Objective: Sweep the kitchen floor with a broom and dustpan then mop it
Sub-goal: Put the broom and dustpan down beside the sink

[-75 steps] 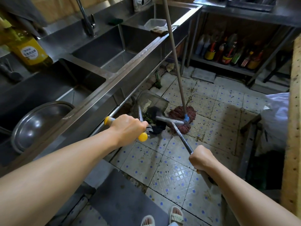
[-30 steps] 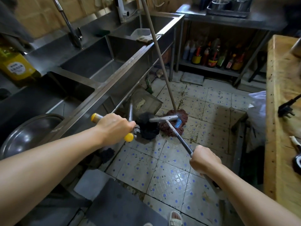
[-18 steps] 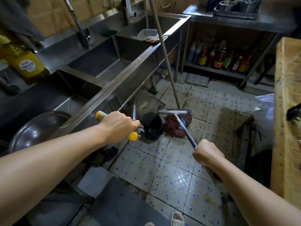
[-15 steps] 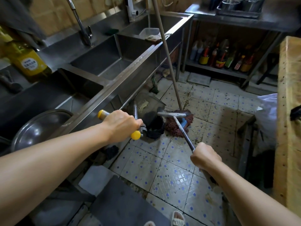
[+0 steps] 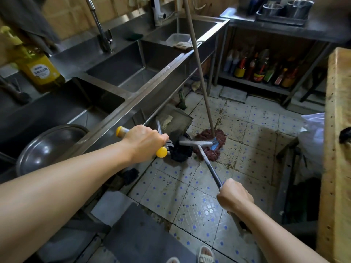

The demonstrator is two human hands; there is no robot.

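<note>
A long stainless-steel sink unit (image 5: pixel 167 68) with three basins runs along the left, and the tiled floor (image 5: pixel 190 205), white with small blue squares and speckled with dirt, fills the middle. A steel shelf rack (image 5: pixel 266 84) at the back holds sauce bottles, and a wooden counter edge (image 5: pixel 338 149) stands at the right. A large round metal bowl (image 5: pixel 47 147) sits in the nearest basin.

A mop (image 5: pixel 212 145) with a reddish string head rests on the tiles, its wooden pole leaning up against the sink rim. A metal dustpan (image 5: pixel 176 122) stands tilted on the floor just under the sink front, with pale debris inside. The broom (image 5: pixel 195 143) has a grey head bar lying just beside the mop head, dark bristles below it near the dustpan mouth.

The left hand (image 5: pixel 146 142) is curled tight round the dustpan's yellow-capped handle. The right hand (image 5: pixel 234 194) is closed in a fist round the broom's metal shaft, low and to the right.
</note>
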